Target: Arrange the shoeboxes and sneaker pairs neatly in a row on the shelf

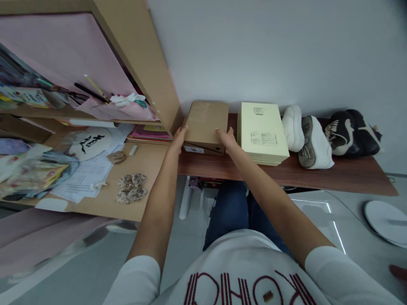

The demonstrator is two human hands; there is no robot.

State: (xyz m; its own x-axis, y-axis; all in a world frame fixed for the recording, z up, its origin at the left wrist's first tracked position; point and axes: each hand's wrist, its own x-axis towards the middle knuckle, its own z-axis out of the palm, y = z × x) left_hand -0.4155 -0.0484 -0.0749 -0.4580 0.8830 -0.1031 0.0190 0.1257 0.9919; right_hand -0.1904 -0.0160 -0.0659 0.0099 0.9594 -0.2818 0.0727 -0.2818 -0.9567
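Observation:
A brown cardboard box [205, 125] lies flat on a dark wooden shelf [318, 176], with a white label on its near side. My left hand [179, 140] presses against the box's left side. My right hand [227, 140] rests over its near right corner, so the two hands hold it between them. To the right, almost touching it, lies a pale yellow box [262, 131] with printed labels. Beyond that are a pair of white sneakers [307, 140] and a pair of black sneakers [352, 133].
At left stands a light wood shelf unit [136, 169] with pink backing, holding papers, fabric bows and pens. A grey wall [270, 51] rises behind the dark shelf. A white round disc [386, 222] lies on the floor at right, and my jeans show below the shelf.

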